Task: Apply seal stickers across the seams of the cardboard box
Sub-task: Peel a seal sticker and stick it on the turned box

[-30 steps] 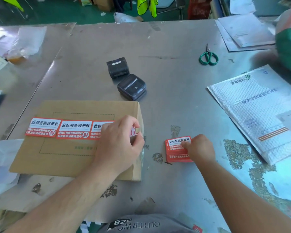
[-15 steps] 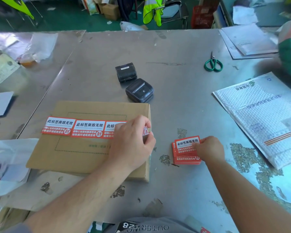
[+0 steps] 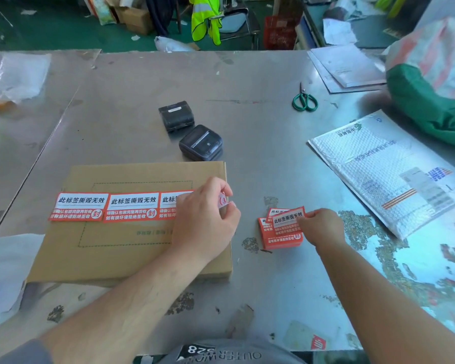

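Flat cardboard box (image 3: pixel 116 254); three red-white seal stickers (image 3: pixel 107 207) in row across top; sticker stack (image 3: pixel 275 242) right of box, top sticker (image 3: pixel 286 219) tilted.

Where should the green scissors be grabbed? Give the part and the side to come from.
Take the scissors by the green handle loops, coming in from the near side. They lie flat on the table with the blades together. The loops face the person and the tips point away, so the fingers meet the handles first and stay clear of the points.
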Action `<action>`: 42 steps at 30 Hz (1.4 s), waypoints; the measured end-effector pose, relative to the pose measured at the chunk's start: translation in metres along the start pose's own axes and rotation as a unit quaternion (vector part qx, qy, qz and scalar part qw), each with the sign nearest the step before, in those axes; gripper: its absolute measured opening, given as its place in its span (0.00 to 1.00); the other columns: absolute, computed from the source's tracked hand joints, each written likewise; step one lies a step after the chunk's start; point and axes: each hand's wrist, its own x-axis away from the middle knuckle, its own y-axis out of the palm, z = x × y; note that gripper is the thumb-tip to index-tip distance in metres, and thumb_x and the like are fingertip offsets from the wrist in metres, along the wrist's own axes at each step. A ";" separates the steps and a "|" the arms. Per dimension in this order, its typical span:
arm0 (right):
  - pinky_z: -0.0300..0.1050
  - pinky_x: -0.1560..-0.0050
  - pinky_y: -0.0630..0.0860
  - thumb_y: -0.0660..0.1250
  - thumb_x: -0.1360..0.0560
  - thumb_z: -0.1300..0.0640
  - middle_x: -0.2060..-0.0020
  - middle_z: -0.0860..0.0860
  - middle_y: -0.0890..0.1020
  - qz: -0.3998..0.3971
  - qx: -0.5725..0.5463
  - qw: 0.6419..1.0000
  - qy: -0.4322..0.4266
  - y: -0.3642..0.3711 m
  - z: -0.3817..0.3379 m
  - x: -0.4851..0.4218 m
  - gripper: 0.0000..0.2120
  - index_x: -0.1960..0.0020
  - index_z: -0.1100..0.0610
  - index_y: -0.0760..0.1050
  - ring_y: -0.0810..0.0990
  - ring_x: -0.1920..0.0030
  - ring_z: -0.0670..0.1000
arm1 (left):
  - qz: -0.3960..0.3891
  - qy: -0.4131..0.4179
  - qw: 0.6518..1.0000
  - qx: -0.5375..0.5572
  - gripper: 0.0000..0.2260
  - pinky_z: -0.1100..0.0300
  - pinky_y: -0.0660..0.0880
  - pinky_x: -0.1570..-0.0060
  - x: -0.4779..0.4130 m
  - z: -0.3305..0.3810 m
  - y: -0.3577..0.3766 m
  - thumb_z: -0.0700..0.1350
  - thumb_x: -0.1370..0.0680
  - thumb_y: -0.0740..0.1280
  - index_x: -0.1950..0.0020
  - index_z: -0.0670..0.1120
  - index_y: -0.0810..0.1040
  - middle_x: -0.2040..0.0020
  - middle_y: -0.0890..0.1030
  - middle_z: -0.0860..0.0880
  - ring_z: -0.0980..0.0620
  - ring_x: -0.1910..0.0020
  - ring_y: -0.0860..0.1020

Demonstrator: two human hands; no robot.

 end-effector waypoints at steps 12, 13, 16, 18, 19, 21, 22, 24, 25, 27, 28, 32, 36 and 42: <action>0.37 0.75 0.68 0.69 0.23 0.62 0.65 0.54 0.82 -0.013 -0.343 0.938 0.046 -0.017 -0.015 0.037 0.08 0.60 0.57 0.75 0.77 0.72 0.47 | -0.023 -0.063 0.987 0.146 0.07 0.54 0.67 0.71 0.000 -0.007 -0.009 0.45 0.24 0.68 0.52 0.54 0.72 0.72 0.71 0.52 0.53 0.74 0.69; 0.36 0.75 0.67 0.69 0.22 0.62 0.67 0.52 0.80 -0.025 -0.390 0.920 0.030 -0.022 -0.021 0.045 0.08 0.59 0.57 0.75 0.75 0.74 0.45 | -0.026 -0.073 0.984 0.158 0.04 0.54 0.68 0.70 -0.003 -0.007 -0.013 0.47 0.24 0.68 0.53 0.53 0.73 0.71 0.73 0.51 0.53 0.73 0.70; 0.39 0.68 0.67 0.69 0.21 0.62 0.66 0.51 0.79 -0.073 -0.483 0.872 -0.032 -0.037 -0.043 0.068 0.06 0.56 0.56 0.75 0.72 0.72 0.45 | -0.060 -0.107 0.970 0.210 0.07 0.58 0.71 0.68 -0.014 -0.004 -0.028 0.54 0.23 0.67 0.56 0.52 0.79 0.69 0.78 0.56 0.57 0.71 0.74; 0.40 0.67 0.67 0.68 0.21 0.62 0.65 0.51 0.80 -0.101 -0.508 0.853 -0.069 -0.044 -0.060 0.084 0.06 0.55 0.56 0.75 0.72 0.70 0.46 | -0.068 -0.136 0.956 0.252 0.10 0.65 0.72 0.65 -0.020 -0.002 -0.042 0.58 0.23 0.66 0.53 0.53 0.81 0.64 0.81 0.58 0.63 0.69 0.76; 0.40 0.66 0.66 0.68 0.21 0.62 0.65 0.52 0.80 -0.113 -0.516 0.845 -0.082 -0.045 -0.069 0.092 0.06 0.56 0.56 0.75 0.72 0.70 0.46 | -0.075 -0.143 0.951 0.264 0.11 0.69 0.73 0.67 -0.022 -0.002 -0.048 0.59 0.23 0.66 0.52 0.54 0.81 0.60 0.82 0.56 0.66 0.68 0.77; 0.41 0.66 0.66 0.67 0.20 0.63 0.66 0.51 0.80 -0.139 -0.525 0.833 -0.105 -0.046 -0.086 0.109 0.08 0.57 0.56 0.74 0.72 0.70 0.47 | -0.098 -0.141 0.944 0.283 0.13 0.72 0.75 0.65 -0.023 -0.006 -0.062 0.61 0.24 0.66 0.51 0.54 0.82 0.56 0.84 0.53 0.66 0.63 0.80; 0.41 0.65 0.66 0.66 0.20 0.64 0.68 0.50 0.80 -0.149 -0.520 0.833 -0.117 -0.043 -0.096 0.117 0.09 0.58 0.56 0.73 0.73 0.70 0.47 | -0.109 -0.140 0.939 0.294 0.13 0.68 0.78 0.59 -0.022 -0.009 -0.070 0.61 0.25 0.67 0.51 0.54 0.83 0.55 0.86 0.53 0.62 0.59 0.82; 0.42 0.65 0.67 0.67 0.20 0.64 0.69 0.49 0.81 -0.156 -0.490 0.846 -0.142 -0.038 -0.110 0.132 0.09 0.58 0.55 0.73 0.74 0.71 0.47 | -0.120 -0.146 0.933 0.305 0.10 0.54 0.81 0.50 -0.021 -0.016 -0.084 0.56 0.25 0.71 0.53 0.51 0.85 0.57 0.87 0.53 0.53 0.56 0.85; 0.41 0.65 0.67 0.67 0.21 0.63 0.69 0.49 0.82 -0.150 -0.465 0.859 -0.154 -0.033 -0.118 0.140 0.09 0.58 0.56 0.73 0.76 0.71 0.47 | -0.113 -0.144 0.937 0.297 0.08 0.52 0.81 0.51 -0.019 -0.022 -0.093 0.53 0.25 0.72 0.55 0.50 0.85 0.59 0.87 0.53 0.52 0.58 0.85; 0.40 0.66 0.69 0.68 0.21 0.62 0.70 0.48 0.83 -0.134 -0.411 0.884 -0.178 -0.023 -0.135 0.154 0.07 0.57 0.57 0.73 0.78 0.71 0.46 | -0.090 -0.134 0.952 0.261 0.08 0.58 0.80 0.56 -0.015 -0.035 -0.110 0.52 0.25 0.72 0.58 0.49 0.84 0.62 0.86 0.53 0.55 0.62 0.85; 0.38 0.67 0.70 0.69 0.21 0.62 0.70 0.48 0.84 -0.123 -0.390 0.893 -0.188 -0.019 -0.139 0.159 0.07 0.57 0.57 0.73 0.78 0.72 0.45 | -0.084 -0.128 0.958 0.242 0.08 0.63 0.79 0.60 -0.013 -0.039 -0.114 0.52 0.25 0.72 0.59 0.49 0.84 0.63 0.86 0.54 0.57 0.64 0.84; 0.35 0.67 0.75 0.71 0.23 0.64 0.68 0.51 0.85 -0.124 -0.349 0.898 -0.238 0.005 -0.168 0.186 0.08 0.58 0.58 0.74 0.82 0.69 0.46 | -0.034 -0.173 0.955 0.237 0.07 0.74 0.70 0.71 -0.004 -0.073 -0.142 0.51 0.26 0.74 0.60 0.50 0.83 0.66 0.85 0.56 0.62 0.68 0.82; 0.44 0.58 0.82 0.71 0.23 0.61 0.63 0.53 0.87 -0.118 -0.290 0.911 -0.267 0.033 -0.192 0.204 0.08 0.59 0.56 0.75 0.87 0.63 0.50 | -0.014 -0.194 0.949 0.248 0.09 0.65 0.73 0.63 0.006 -0.106 -0.169 0.54 0.24 0.70 0.60 0.50 0.82 0.65 0.85 0.54 0.59 0.67 0.81; 0.44 0.62 0.81 0.75 0.26 0.53 0.65 0.52 0.87 -0.064 -0.231 0.934 -0.266 0.069 -0.213 0.219 0.10 0.61 0.56 0.77 0.87 0.63 0.52 | -0.024 -0.169 0.942 0.290 0.11 0.74 0.65 0.74 0.021 -0.134 -0.202 0.50 0.23 0.70 0.60 0.44 0.81 0.74 0.79 0.59 0.63 0.77 0.74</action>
